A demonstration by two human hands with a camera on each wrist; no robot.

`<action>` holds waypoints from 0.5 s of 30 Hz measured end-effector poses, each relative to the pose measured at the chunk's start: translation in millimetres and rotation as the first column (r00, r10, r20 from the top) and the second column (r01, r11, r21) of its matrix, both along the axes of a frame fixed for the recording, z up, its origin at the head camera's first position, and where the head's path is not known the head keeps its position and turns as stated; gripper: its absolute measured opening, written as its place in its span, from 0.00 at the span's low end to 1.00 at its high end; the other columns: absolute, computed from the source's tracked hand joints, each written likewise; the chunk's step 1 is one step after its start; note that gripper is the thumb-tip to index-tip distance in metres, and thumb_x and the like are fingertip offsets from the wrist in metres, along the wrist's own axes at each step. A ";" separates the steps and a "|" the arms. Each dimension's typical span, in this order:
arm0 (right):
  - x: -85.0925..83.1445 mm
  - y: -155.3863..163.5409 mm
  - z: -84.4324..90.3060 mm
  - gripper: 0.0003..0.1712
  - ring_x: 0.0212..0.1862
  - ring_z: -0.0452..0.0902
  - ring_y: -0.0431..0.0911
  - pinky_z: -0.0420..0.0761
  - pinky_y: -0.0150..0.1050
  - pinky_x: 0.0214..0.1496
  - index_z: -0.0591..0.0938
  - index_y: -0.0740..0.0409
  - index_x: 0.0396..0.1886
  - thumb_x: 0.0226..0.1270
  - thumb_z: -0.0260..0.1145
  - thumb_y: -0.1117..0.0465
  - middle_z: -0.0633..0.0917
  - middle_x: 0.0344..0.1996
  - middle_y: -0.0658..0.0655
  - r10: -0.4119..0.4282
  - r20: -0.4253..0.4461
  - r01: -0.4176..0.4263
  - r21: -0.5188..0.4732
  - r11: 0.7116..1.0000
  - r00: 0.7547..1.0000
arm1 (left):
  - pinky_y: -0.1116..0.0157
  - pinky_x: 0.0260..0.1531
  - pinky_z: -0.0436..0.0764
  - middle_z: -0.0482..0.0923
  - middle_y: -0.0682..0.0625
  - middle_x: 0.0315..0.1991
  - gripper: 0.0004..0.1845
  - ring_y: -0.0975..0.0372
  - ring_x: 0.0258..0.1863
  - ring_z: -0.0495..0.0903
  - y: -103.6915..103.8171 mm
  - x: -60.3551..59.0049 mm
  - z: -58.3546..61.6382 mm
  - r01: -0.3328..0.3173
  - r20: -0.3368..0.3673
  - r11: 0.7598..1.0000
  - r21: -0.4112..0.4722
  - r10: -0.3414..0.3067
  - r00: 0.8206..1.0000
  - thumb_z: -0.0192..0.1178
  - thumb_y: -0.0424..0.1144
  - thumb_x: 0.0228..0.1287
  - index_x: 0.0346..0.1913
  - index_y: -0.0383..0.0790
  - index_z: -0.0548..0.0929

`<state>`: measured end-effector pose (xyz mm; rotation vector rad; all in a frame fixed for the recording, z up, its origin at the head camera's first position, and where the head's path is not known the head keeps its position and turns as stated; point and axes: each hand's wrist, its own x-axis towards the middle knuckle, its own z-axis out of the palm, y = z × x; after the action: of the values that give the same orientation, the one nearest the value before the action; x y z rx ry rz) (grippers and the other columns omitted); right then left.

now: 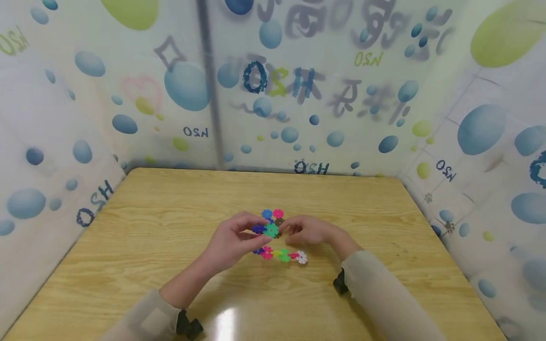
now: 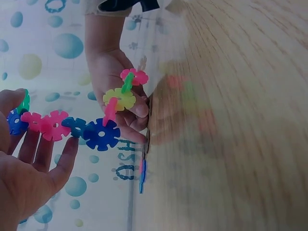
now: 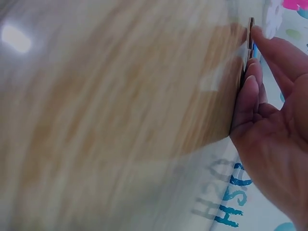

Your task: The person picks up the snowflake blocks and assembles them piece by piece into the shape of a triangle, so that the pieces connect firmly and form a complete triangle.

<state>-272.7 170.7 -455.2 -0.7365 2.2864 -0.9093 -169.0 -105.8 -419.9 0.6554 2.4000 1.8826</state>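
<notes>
— What are the hands on?

— A chain of plastic discs (image 1: 270, 230): flat, notched rounds like little gears or flowers, slotted into one another edge to edge. The left hand (image 1: 230, 241) pinches the chain between thumb and curled fingers; in the left wrist view a big dark-blue disc (image 2: 101, 134) sits beside pink ones, just off the fingertips. The right hand (image 1: 308, 230) meets it from the other side, fingers curled at a brown disc (image 1: 279, 221). From the right wrist view I cannot tell how firm that grip is; it shows only fingertips by a thin disc edge.

— And the chain sits where?

— Held just above the middle of the counter (image 1: 170, 222), between the two hands, which are close together. A blue disc (image 1: 267, 213) and a pink disc (image 1: 278, 213) stand at its far side.

— Anything else lying there?

— A second row of discs (image 1: 281, 255) lies flat on the counter just under the hands, ending in a white one (image 1: 301, 257).

— The surface?

— Pale wood grain, glossy, with a glare spot near the front edge. Rounded corners. Bare wood spreads left, right and behind the hands. Frosted walls (image 1: 128, 109) printed with blue and green bubbles close in three sides, right at the counter's edges.
</notes>
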 end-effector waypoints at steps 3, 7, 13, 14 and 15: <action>1.2 -0.9 0.6 0.13 0.42 0.76 0.46 0.77 0.41 0.48 0.88 0.47 0.59 0.80 0.70 0.58 0.85 0.42 0.52 -0.007 -0.001 0.007 -0.013 1.000 1.000 | 0.65 0.52 0.91 0.86 0.47 0.53 0.14 0.55 0.53 0.89 -0.2 0.1 -0.3 0.000 0.007 1.000 0.004 0.000 1.000 0.76 0.36 0.71 0.57 0.45 0.90; 3.7 -3.0 1.6 0.14 0.43 0.77 0.47 0.78 0.42 0.48 0.84 0.45 0.58 0.78 0.73 0.57 0.84 0.42 0.53 -0.040 -0.004 0.040 -0.007 0.999 0.999 | 0.65 0.51 0.91 0.86 0.47 0.53 0.15 0.55 0.53 0.88 -0.5 -0.4 -1.5 0.001 0.010 1.000 0.001 -0.001 1.000 0.77 0.37 0.70 0.57 0.46 0.90; 6.2 -7.4 2.2 0.16 0.41 0.76 0.48 0.77 0.41 0.45 0.82 0.44 0.61 0.79 0.72 0.57 0.82 0.41 0.54 -0.051 -0.006 0.051 0.020 0.998 0.999 | 0.65 0.52 0.91 0.86 0.47 0.53 0.15 0.55 0.53 0.88 -0.8 -0.3 -3.2 0.010 0.012 1.000 0.004 -0.010 1.000 0.77 0.37 0.70 0.57 0.46 0.90; 6.6 -7.8 2.5 0.15 0.41 0.75 0.48 0.76 0.42 0.45 0.82 0.44 0.60 0.78 0.72 0.58 0.82 0.41 0.53 -0.053 -0.007 0.053 0.021 0.998 0.999 | 0.65 0.52 0.91 0.86 0.47 0.53 0.15 0.55 0.53 0.88 -0.6 -0.1 -3.2 0.012 0.012 1.000 0.005 -0.012 1.000 0.77 0.37 0.70 0.57 0.45 0.90; 6.6 -7.8 2.5 0.14 0.42 0.75 0.48 0.76 0.42 0.46 0.83 0.44 0.59 0.78 0.72 0.59 0.82 0.41 0.53 -0.055 -0.008 0.055 0.020 0.998 0.998 | 0.65 0.52 0.91 0.86 0.47 0.53 0.15 0.55 0.53 0.88 -0.5 0.1 -3.3 0.013 0.012 1.000 0.007 -0.013 1.000 0.77 0.36 0.70 0.57 0.45 0.90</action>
<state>-266.1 162.9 -452.8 -0.6724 2.3292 -0.9089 -168.9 -106.3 -423.2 0.6557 2.3773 1.8854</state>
